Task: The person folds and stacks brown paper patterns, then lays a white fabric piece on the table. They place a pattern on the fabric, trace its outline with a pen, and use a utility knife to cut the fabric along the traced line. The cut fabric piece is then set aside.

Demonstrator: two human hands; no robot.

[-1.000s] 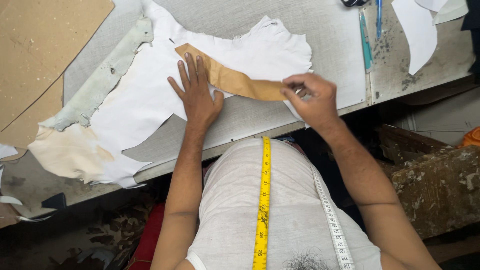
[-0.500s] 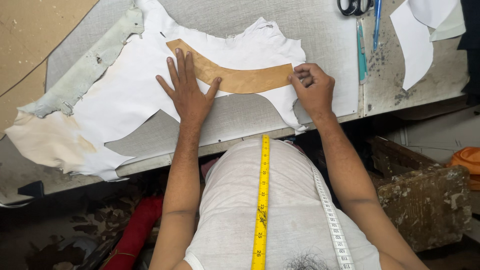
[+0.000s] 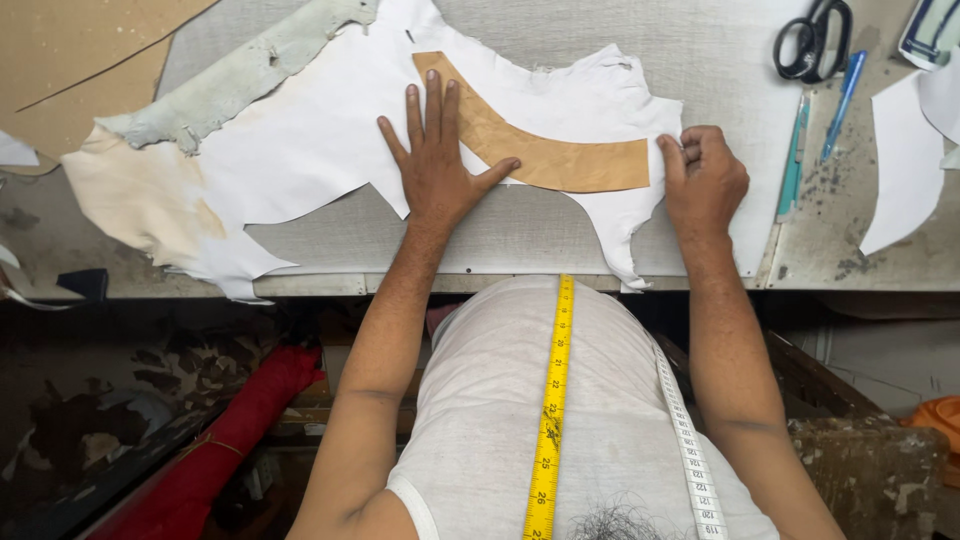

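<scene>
A curved brown paper pattern [image 3: 560,160] lies on a white leather hide [image 3: 300,150] spread over the grey cutting board [image 3: 480,240]. My left hand [image 3: 435,165] lies flat with fingers spread, pressing on the pattern's middle and the hide. At the pattern's right end my right hand [image 3: 705,175] is curled into a fist, thumb and fingertips pinched together against the hide. Anything inside the fist is hidden.
Black scissors [image 3: 812,35], a blue pen [image 3: 842,100] and a teal pen [image 3: 792,165] lie at the back right beside white paper pieces [image 3: 900,160]. Brown cardboard [image 3: 70,60] sits at the far left. A yellow tape measure [image 3: 552,400] hangs down my chest.
The pattern has been laid flat on the hide. My left hand slid onto its middle and my right hand moved to its right end. The view shifted slightly.
</scene>
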